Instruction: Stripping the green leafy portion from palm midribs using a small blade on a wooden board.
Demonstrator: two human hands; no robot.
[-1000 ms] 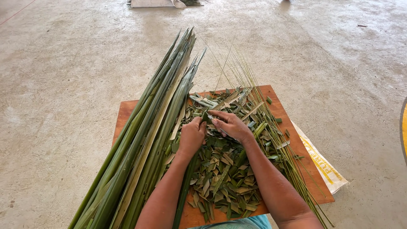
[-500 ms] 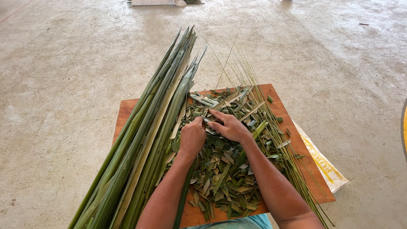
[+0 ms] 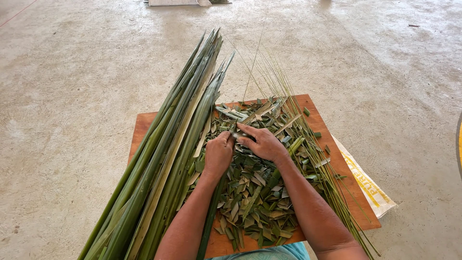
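Observation:
My left hand [image 3: 219, 154] is closed around a long green palm leaf strip [image 3: 211, 216] that runs back toward my body. My right hand [image 3: 262, 142] pinches the same strip just beyond the left hand, fingers pointing left. Both hands rest over a heap of cut green leaf pieces [image 3: 252, 197] on a brown wooden board [image 3: 142, 127]. A thick bundle of long palm leaves [image 3: 168, 144] lies along the board's left side. Thin leaf midribs [image 3: 308, 149] lie along the right side, one rising from my hands toward the far floor.
The board sits on a bare concrete floor [image 3: 72, 96]. A white woven sack with yellow print [image 3: 368, 185] sticks out from under the board's right edge. A flat grey object [image 3: 180, 2] lies at the far top edge.
My hands have stayed in the same spot over the leaf pieces; the right hand's fingers have shifted slightly along the strip.

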